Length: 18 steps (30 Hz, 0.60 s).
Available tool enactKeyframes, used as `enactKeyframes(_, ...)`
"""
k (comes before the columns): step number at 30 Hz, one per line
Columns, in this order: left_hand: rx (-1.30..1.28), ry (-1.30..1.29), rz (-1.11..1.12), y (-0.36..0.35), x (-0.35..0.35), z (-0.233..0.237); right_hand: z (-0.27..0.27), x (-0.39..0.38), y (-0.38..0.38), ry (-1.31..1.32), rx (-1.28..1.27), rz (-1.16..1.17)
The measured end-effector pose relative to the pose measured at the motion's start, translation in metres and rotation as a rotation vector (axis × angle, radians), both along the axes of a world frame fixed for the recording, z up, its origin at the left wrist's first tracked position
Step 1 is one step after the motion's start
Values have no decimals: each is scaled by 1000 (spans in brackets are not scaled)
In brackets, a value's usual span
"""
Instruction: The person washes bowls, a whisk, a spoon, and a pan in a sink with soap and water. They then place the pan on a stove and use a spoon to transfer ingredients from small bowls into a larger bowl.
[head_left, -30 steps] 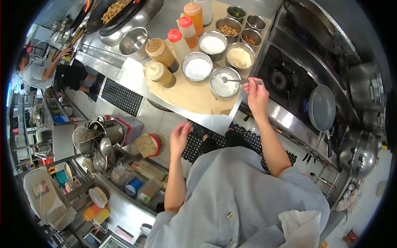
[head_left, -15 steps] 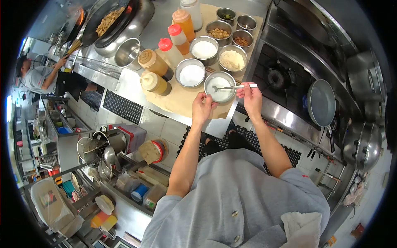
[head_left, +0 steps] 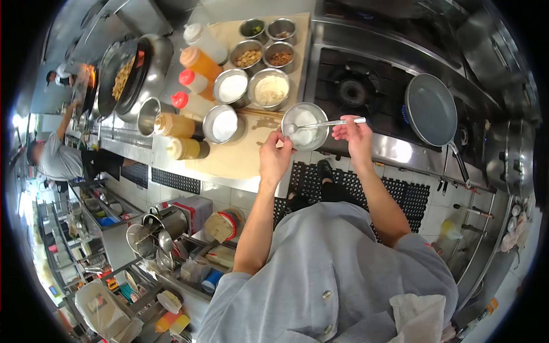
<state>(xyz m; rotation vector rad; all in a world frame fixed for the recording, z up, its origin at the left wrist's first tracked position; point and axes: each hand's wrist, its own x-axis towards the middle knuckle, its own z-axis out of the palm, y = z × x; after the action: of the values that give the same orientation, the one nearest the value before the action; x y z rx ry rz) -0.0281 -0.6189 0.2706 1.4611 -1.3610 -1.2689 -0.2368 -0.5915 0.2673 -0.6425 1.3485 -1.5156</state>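
Note:
My left hand (head_left: 275,157) grips the near left rim of a steel bowl (head_left: 323,139) that holds a white, milky mixture. A metal spoon (head_left: 326,123) rests across this bowl, its tip in the white stuff. Its handle end is held between the fingertips of my right hand (head_left: 355,139), to the right of the bowl. To the left stand a bowl of white powder (head_left: 223,124) and a second bowl of white powder (head_left: 233,87). A bowl of pale yellowish powder (head_left: 271,90) sits above.
Squeeze bottles (head_left: 177,124) line the counter's left side. Small bowls of nuts (head_left: 248,58) and other bits stand at the back. On the stove at right, a frying pan (head_left: 430,110) sits over a blue flame. A person (head_left: 63,163) works at a wok (head_left: 117,80) at left.
The view has shifted right toward the stove. My hands have carried the bowl and spoon off the brown-covered counter to its right edge, beside the stove. The left person's arm is now raised.

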Motion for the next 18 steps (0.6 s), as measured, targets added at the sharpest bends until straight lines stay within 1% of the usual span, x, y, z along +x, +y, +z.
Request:
enactKeyframes(6,85,145,-15,-1,-53,-4,15,-68,17,6,-13,-83)
enactKeyframes(10,119,211,-50,-6,-83,2,22,-106,28,-5,-46,-155)
enactKeyframes(13,138,201,-132,-14,-101,7,27,-123,38,14,-70,-225)
enactKeyframes(16,136,74,-230,-27,-119,-2,25,-134,48,15,-71,-324)
enactKeyframes(17,126,133,-222,-28,-126,-6,25,-136,52,9,-63,-345)
enactKeyframes(18,125,135,-237,-29,-135,-1,24,-142,52,14,-66,-360)
